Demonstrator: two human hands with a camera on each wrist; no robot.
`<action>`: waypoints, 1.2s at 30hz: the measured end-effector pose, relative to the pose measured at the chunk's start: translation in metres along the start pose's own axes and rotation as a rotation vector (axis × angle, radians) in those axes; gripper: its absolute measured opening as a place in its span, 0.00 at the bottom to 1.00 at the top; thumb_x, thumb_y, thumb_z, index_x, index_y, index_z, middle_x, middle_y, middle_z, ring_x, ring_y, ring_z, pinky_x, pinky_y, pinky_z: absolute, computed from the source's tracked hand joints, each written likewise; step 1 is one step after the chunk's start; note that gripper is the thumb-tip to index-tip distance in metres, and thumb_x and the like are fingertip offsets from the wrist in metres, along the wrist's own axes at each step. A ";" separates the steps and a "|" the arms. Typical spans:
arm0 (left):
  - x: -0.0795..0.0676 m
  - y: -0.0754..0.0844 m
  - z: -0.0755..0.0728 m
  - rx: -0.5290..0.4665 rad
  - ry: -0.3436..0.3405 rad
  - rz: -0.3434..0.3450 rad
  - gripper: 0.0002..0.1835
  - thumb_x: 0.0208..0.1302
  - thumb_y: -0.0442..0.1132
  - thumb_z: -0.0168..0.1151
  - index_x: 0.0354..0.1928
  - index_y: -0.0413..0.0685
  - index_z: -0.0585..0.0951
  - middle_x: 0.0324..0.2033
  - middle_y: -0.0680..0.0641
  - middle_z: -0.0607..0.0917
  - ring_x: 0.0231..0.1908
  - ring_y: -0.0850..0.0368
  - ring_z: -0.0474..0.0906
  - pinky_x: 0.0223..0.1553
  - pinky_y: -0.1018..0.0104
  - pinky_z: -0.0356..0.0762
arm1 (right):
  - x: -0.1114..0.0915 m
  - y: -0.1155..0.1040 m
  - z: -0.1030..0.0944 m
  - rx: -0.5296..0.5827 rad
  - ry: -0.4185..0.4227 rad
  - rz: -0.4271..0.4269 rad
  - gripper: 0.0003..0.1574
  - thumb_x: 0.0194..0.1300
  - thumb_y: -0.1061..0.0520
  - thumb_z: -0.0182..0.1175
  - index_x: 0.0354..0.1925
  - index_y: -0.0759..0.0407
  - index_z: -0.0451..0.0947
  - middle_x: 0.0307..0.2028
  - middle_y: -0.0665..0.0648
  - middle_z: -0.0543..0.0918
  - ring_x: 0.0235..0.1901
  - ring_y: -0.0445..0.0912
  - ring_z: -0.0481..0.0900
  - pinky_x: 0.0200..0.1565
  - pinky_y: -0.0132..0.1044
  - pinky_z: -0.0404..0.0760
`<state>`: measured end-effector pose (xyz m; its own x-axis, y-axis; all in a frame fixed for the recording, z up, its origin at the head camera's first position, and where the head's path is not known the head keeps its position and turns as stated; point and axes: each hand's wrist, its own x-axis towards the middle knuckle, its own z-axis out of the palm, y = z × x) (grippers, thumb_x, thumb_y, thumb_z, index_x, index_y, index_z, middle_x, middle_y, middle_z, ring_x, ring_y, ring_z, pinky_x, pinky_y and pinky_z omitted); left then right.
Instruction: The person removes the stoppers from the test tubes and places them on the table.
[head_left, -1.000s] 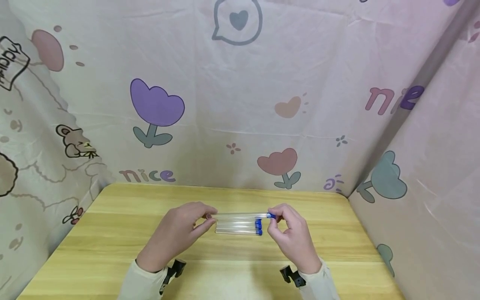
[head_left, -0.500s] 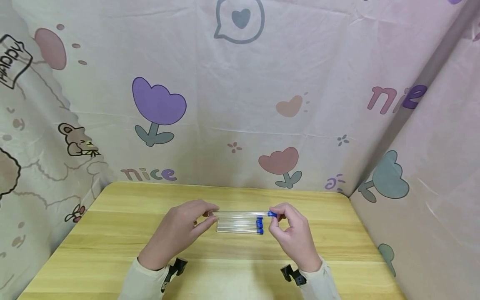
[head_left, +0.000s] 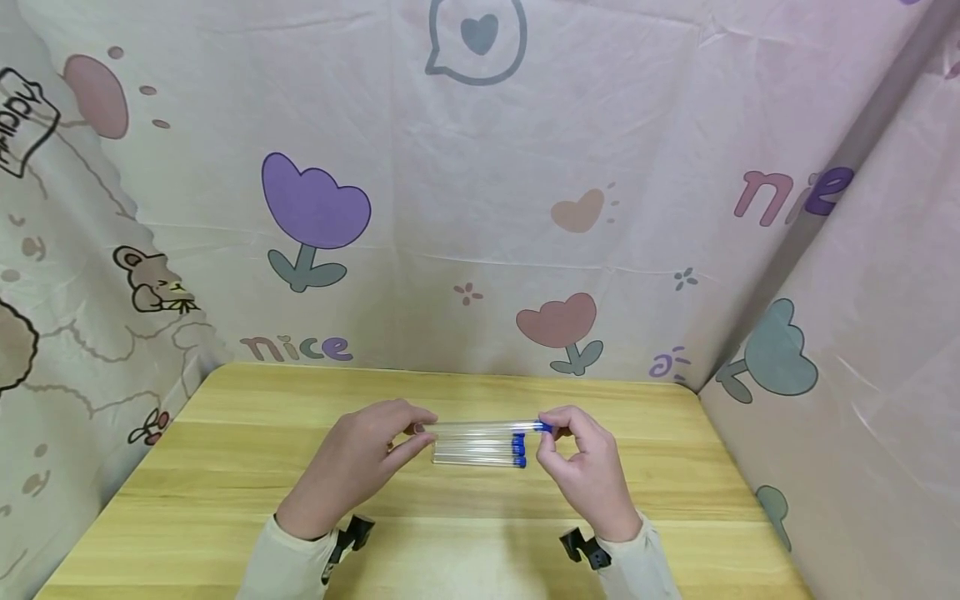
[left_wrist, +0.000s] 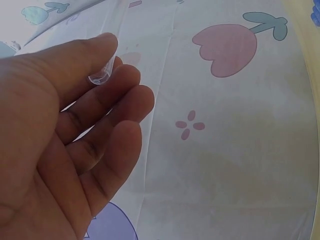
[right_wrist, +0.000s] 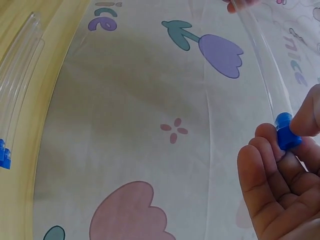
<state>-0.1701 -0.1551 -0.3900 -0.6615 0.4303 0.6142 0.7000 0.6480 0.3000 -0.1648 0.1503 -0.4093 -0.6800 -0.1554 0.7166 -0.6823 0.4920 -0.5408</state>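
Observation:
A clear test tube [head_left: 480,428] with a blue cap [right_wrist: 288,134] is held up lengthwise between both hands. My left hand [head_left: 367,458] pinches its bare end between thumb and forefinger; in the left wrist view that clear rounded tip [left_wrist: 101,76] pokes out below the thumb. At the opposite end, my right hand [head_left: 588,471] pinches the blue cap between thumb and fingers. Several similar capped tubes [head_left: 480,453] lie side by side on the table just nearer than the held one, caps to the right. Their blue caps [right_wrist: 5,156] also show at the left of the right wrist view.
The pale wooden table [head_left: 420,550] meets a patterned cloth backdrop [head_left: 450,183] at its far edge. More cloth [head_left: 885,400] hangs along the right side, and also along the left. Each wrist carries a black camera mount [head_left: 585,550].
Both hands keep their hold on the tube's ends. The tube has tipped very slightly, its capped end a touch higher in the head view; the tubes on the table stay put.

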 end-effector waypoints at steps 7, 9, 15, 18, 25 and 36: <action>0.000 0.000 0.001 -0.009 0.003 0.003 0.08 0.65 0.44 0.73 0.45 0.56 0.87 0.37 0.63 0.86 0.33 0.73 0.78 0.32 0.75 0.78 | 0.000 0.000 0.000 -0.011 -0.022 0.014 0.20 0.56 0.76 0.61 0.42 0.57 0.82 0.38 0.49 0.86 0.34 0.40 0.81 0.39 0.30 0.82; -0.001 0.000 0.001 -0.025 0.000 0.001 0.07 0.66 0.43 0.73 0.45 0.58 0.86 0.37 0.65 0.85 0.32 0.74 0.76 0.31 0.76 0.77 | -0.001 0.000 0.000 -0.013 -0.026 0.008 0.20 0.55 0.77 0.60 0.41 0.57 0.81 0.38 0.50 0.85 0.34 0.40 0.81 0.40 0.30 0.82; -0.001 0.000 0.002 -0.018 -0.005 -0.005 0.06 0.66 0.43 0.72 0.43 0.58 0.85 0.36 0.65 0.84 0.31 0.74 0.74 0.31 0.75 0.77 | 0.000 -0.002 0.002 -0.025 -0.022 -0.025 0.23 0.52 0.79 0.60 0.40 0.56 0.79 0.38 0.46 0.83 0.35 0.40 0.80 0.39 0.31 0.83; 0.000 0.001 0.002 -0.003 -0.014 -0.015 0.06 0.66 0.43 0.73 0.43 0.57 0.86 0.36 0.65 0.85 0.32 0.74 0.75 0.32 0.74 0.78 | 0.000 -0.002 0.002 -0.030 -0.021 -0.035 0.24 0.51 0.79 0.60 0.40 0.55 0.79 0.39 0.45 0.83 0.35 0.40 0.79 0.39 0.31 0.83; -0.001 0.002 0.000 0.025 -0.009 -0.051 0.08 0.65 0.44 0.74 0.44 0.57 0.87 0.37 0.62 0.87 0.30 0.73 0.77 0.31 0.74 0.78 | -0.001 -0.001 0.001 -0.011 -0.040 -0.007 0.22 0.54 0.78 0.60 0.41 0.57 0.81 0.38 0.48 0.84 0.34 0.40 0.80 0.40 0.29 0.82; -0.001 -0.005 0.000 0.031 0.052 0.022 0.09 0.63 0.41 0.74 0.44 0.53 0.88 0.36 0.61 0.88 0.28 0.73 0.75 0.30 0.74 0.77 | 0.000 -0.004 0.000 0.039 -0.046 0.006 0.23 0.55 0.78 0.62 0.41 0.54 0.81 0.36 0.47 0.85 0.32 0.39 0.79 0.35 0.34 0.83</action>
<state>-0.1729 -0.1587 -0.3926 -0.6308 0.4119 0.6576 0.7048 0.6586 0.2636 -0.1626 0.1482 -0.4070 -0.6949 -0.1923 0.6929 -0.6877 0.4593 -0.5623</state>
